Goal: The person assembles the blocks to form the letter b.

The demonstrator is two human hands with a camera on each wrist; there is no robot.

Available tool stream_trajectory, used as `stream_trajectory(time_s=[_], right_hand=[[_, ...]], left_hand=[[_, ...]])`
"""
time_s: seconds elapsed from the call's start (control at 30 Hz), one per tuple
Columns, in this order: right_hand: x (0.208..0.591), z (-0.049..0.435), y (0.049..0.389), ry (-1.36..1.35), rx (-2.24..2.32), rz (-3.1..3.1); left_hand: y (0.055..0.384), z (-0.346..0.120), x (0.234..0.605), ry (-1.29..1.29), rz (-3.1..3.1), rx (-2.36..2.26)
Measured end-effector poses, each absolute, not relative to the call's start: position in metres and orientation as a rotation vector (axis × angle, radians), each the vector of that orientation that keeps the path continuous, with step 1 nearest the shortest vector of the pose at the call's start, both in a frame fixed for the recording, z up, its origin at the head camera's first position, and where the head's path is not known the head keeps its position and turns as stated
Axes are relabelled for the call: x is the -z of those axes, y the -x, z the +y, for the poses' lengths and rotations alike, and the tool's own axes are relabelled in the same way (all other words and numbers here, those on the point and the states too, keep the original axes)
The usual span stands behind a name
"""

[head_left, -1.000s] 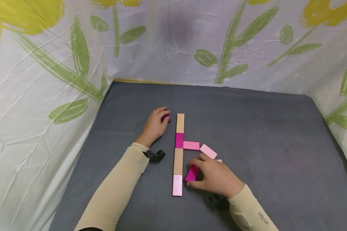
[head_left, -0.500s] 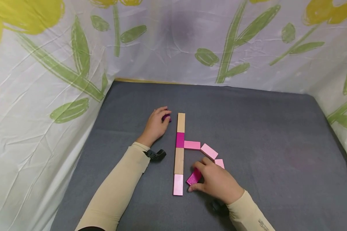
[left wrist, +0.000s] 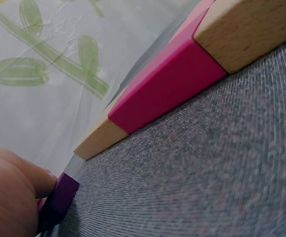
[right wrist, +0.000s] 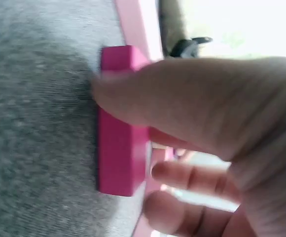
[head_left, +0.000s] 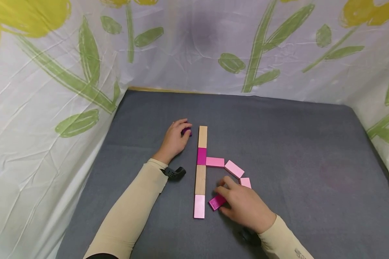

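Observation:
My left hand pinches a small purple block at the cloth, left of the far end of a straight row of blocks. With thumb and fingers on either side, my right hand holds a magenta block lying slanted on the cloth. The row runs from a far wooden block through a magenta one and a longer wooden one to a pale pink block. From its middle, pink blocks curve rightward toward my right hand, which hides part of the last one.
A dark grey cloth covers the table. White sheets with painted yellow flowers and green leaves hang behind and at both sides. A black strap device sits on my left wrist.
My right hand has turned the magenta block from steep to more sideways, its near end staying beside the row. More of the last pink block shows. My left hand stays in place.

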State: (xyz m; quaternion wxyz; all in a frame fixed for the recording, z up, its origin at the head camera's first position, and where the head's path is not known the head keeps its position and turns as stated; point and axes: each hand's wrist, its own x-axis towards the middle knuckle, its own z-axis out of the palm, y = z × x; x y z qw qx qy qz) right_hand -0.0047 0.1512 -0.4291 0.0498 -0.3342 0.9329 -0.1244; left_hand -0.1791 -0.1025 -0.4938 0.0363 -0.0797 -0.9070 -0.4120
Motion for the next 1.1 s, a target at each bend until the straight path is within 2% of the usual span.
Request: stream_trajectory(time_s=[0.2, 0.8, 1.1], right_hand=[[0.434, 0.152, 0.000, 1.158, 0.415, 2.800], [0.435, 0.150, -0.008, 1.098, 0.462, 2.696], [0.432, 0.146, 0.000, 1.087, 0.479, 2.655]], left_hand=[[0.176, -0.102, 0.497, 0.240, -2.800, 1.265], [0.177, -0.099, 0.496, 0.268, -2.793, 1.276], [0.181, -0.103, 0.492, 0.279, -2.771, 1.267]])
